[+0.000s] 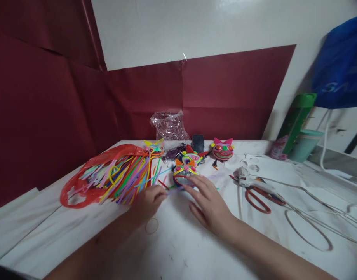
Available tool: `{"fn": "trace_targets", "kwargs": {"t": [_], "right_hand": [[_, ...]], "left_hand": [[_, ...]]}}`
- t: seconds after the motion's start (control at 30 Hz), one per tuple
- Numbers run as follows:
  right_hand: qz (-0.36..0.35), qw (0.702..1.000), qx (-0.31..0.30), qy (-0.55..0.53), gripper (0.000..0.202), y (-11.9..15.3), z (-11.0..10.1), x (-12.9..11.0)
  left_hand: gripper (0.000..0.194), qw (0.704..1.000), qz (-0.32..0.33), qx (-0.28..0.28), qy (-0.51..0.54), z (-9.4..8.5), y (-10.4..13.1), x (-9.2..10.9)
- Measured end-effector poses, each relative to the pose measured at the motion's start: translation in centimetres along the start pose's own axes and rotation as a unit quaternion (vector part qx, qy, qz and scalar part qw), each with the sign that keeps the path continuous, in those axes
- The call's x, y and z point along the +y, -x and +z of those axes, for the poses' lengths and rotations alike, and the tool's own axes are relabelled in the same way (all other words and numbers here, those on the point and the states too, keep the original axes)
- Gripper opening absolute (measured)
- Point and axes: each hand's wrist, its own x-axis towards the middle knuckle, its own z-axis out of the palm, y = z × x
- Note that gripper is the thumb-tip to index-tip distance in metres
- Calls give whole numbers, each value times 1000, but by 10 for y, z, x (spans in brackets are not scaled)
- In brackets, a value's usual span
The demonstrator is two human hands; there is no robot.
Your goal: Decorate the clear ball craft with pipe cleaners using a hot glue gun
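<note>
Left grip (149, 199) pinches, fingers curled; right grip (209, 203) spreads loosely.

White table (178, 251) | red plastic bag (117, 151) (pipe cleaners (127, 177) atop) | rubber band (152, 233)

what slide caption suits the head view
Left hand pinches a purple pipe cleaner, right hand by an orange-eared animal-face ornament.

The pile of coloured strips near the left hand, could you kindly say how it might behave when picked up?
The pile of coloured strips would probably feel light, as each strip looks thin. It seems bendable, since some strips curve. It may fan apart when lifted, given how loosely it spreads from the red plastic bag.
</note>
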Motion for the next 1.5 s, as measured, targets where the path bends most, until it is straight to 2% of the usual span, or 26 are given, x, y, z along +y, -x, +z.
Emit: {"fn": "trace_targets", "kwargs": {"t": [0.07,0.13,0.2,0.23,0.27,0.3,0.33,0.37,0.4,0.47,0.5,0.53,0.6,0.63,0.7,0.77,0.83,0.93,1.07,1.13,1.2,1.23,1.3,1.37,1.4,1.5], "right_hand": [[-55,996,-47,59,25,-4,2,-4],[-79,990,-97,72,27,-5,2,0],[-80,987,-120,68,37,-2,-5,14],[-69,988,-119,71,39,0,-11,25],[-51,990,-111,74,39,3,-19,36],[-17,991,-106,77,38,5,-27,48],[23,993,-88,75,37,7,-36,59],[78,993,-66,65,36,9,-45,70],[134,989,-41,52,35,10,-52,79],[223,974,-9,29,34,11,-61,90],[248,969,1,17,35,11,-63,93],[259,966,3,5,36,11,-62,93],[247,968,-12,-30,39,9,-57,86],[231,971,-29,-49,40,7,-52,81],[194,975,-67,-87,40,6,-43,68],[161,977,-94,-103,40,6,-35,57],[135,980,-110,-101,40,7,-29,49],[108,976,-150,-112,35,9,-22,44],[112,967,-176,-144,32,12,-13,46],[148,966,-155,-146,30,10,-10,51],[215,956,-117,-163,27,5,-9,60],[260,941,-92,-196,25,2,-8,65],[350,889,-45,-292,23,-6,-7,74],[406,831,-13,-379,29,-12,-6,81],[420,813,-4,-404,33,-15,-5,83],[428,795,11,-430,39,-22,-5,82]], "left_hand": [[15,994,100,-33,-41,14,5,4],[20,975,195,-54,-87,21,5,4],[21,963,245,-44,-107,14,0,-4],[20,962,249,-20,-108,6,-5,-10],[19,966,234,-10,-105,-6,-10,-17],[18,973,199,-9,-114,-21,-17,-24],[21,977,154,17,-147,-37,-23,-31],[23,974,106,36,-198,-53,-30,-37],[25,971,88,55,-217,-66,-36,-41],[32,964,62,93,-243,-81,-44,-42],[26,964,63,114,-232,-81,-46,-39],[21,968,62,130,-206,-75,-47,-34],[32,988,25,106,-110,-51,-44,-19],[37,997,-11,64,-43,-35,-41,-10],[43,995,-34,-52,72,-4,-34,7],[24,993,-33,-101,57,19,-28,22],[25,998,4,-68,12,33,-23,32],[29,999,30,-18,8,43,-20,38],[24,998,2,-14,63,53,-22,29],[25,993,-19,10,118,55,-29,19],[35,985,-39,59,160,53,-39,7],[37,981,-50,78,169,50,-45,1],[37,978,-77,93,169,46,-54,-8],[34,976,-92,99,170,44,-57,-9],[33,975,-94,96,175,45,-55,-7],[27,974,-89,59,200,52,-44,11]]}}
